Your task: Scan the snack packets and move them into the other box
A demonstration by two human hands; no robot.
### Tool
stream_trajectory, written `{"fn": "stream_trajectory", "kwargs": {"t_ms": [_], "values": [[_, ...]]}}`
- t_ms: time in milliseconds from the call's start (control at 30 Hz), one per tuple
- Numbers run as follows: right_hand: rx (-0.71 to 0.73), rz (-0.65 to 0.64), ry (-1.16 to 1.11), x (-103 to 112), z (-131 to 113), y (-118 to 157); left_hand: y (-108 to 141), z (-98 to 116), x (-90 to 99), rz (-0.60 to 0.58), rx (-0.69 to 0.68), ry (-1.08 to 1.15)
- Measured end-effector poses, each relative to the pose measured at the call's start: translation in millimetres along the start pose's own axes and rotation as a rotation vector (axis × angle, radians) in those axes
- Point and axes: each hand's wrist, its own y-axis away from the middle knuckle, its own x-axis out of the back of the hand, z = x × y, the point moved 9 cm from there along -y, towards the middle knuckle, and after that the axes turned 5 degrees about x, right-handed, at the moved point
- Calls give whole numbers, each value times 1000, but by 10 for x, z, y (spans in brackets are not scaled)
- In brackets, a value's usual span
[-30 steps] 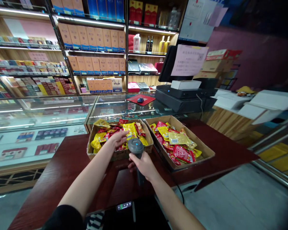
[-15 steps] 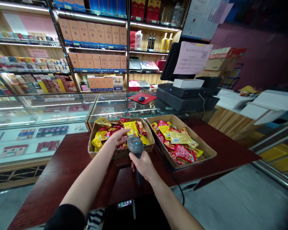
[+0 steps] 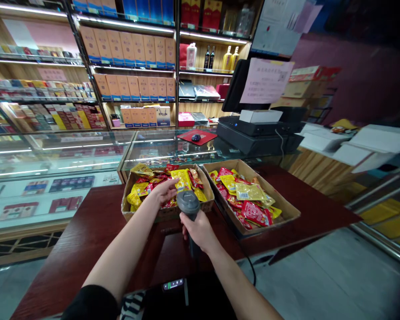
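My right hand [image 3: 197, 229] is wrapped round the handle of a grey barcode scanner [image 3: 188, 202], held upright in front of the left carton. Over the near side of that cardboard carton [image 3: 129, 215] reaches my left hand [image 3: 164, 192], its fingers stretched out and apart. Just beyond the fingertips lies a yellow snack packet [image 3: 182, 178] among other red and yellow packets. Whether the fingers touch it I cannot tell. A second carton [image 3: 290, 216] stands to the right, with a pale gold packet [image 3: 250, 192] and a red packet [image 3: 256, 214] on top.
Both cartons sit on a dark red-brown table [image 3: 96, 213]. A glass display counter [image 3: 53, 155] runs behind it, carrying a mouse [image 3: 196, 138] on a red mat and a black till with a monitor [image 3: 235, 86]. The scanner's black cable [image 3: 252, 269] hangs over the table's front edge.
The small blue light on top of the scanner has gone out. Both hands keep almost the same place; the view has shifted very slightly.
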Motion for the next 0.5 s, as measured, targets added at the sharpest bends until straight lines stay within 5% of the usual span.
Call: {"fn": "stream_trajectory", "kwargs": {"t_ms": [133,267,333,500], "values": [[20,43,-117,82,-114,-44,56,19,14,43,-7,-17],[130,204,-135,444,-345,-238,73,1,4,46,5,-12],[76,238,-207,609,-377,-382,80,-24,-45,7,27,-19],[-183,96,-506,745,-371,-679,83,-33,-255,-36,67,-97]]}}
